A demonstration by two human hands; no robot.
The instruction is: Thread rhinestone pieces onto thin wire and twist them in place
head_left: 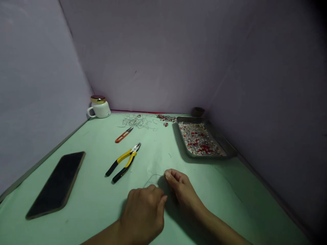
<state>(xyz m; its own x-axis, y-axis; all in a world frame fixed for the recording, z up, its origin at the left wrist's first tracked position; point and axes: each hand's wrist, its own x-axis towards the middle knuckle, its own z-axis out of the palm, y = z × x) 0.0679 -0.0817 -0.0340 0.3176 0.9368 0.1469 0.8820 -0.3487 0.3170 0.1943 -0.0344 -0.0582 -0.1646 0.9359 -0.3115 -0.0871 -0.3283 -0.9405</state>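
My left hand (144, 211) rests on the green table near its front edge, fingers curled and closed. Just to its right, my right hand (180, 187) has its fingertips pinched together. A thin grey wire (153, 177) curves across the table between the two hands; both seem to pinch its ends. Yellow-handled pliers (124, 162) lie a little beyond my left hand. Small orange thread snips (123, 135) lie farther back.
A metal tray (219, 139) holding red and silver beads stands at the right. Loose wire pieces (138, 121) and some beads (166, 118) lie at the back. A white lidded cup (99, 107) stands in the far left corner. A dark phone (57, 183) lies at the left.
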